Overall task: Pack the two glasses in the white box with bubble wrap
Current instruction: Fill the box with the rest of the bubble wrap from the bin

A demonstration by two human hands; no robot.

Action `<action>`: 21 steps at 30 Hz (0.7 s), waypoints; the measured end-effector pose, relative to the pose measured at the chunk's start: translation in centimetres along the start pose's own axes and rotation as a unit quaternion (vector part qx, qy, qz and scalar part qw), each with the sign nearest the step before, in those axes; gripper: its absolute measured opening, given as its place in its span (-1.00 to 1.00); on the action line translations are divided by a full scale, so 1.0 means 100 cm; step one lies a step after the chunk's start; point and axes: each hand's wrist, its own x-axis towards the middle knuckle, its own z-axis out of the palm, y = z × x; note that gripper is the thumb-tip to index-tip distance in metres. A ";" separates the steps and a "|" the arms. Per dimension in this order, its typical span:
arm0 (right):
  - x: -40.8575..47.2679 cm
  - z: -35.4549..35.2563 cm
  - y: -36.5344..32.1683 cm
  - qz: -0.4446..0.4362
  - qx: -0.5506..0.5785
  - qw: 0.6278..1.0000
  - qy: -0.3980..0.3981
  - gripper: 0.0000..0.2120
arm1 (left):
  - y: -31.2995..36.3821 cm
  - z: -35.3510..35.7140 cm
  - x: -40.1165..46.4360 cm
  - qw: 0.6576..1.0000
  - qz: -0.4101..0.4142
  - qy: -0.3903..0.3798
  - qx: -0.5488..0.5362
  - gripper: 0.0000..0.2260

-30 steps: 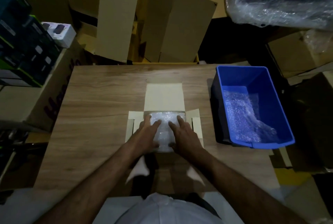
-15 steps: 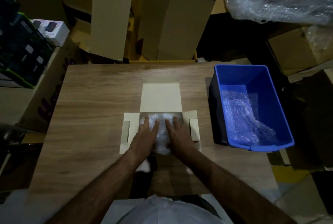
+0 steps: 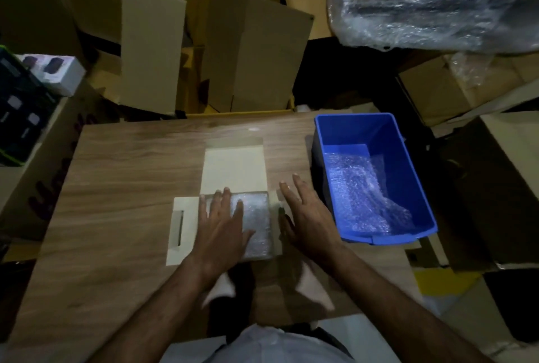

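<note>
Right hand [image 3: 309, 216] had left the bubble wrap [image 3: 256, 222] since half a second before and lay at the box's [image 3: 233, 167] right edge, over the right flap, fingers straight and spread; contact with the flap could not be told. Left hand [image 3: 218, 228] stayed flat on the wrap, fingers spread, pressing it into the box at frame centre. Glasses not visible under the wrap. Lid lay open toward the top of frame, left flap [image 3: 178, 228] out flat. Blue bin [image 3: 414, 176] at right centre held more wrap. Table [image 3: 116, 187] carried both.
</note>
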 end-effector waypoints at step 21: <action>-0.020 -0.065 0.195 0.150 -0.144 0.952 -0.223 -0.14 | 0.181 0.013 0.123 0.986 0.156 0.018 -0.048 -0.44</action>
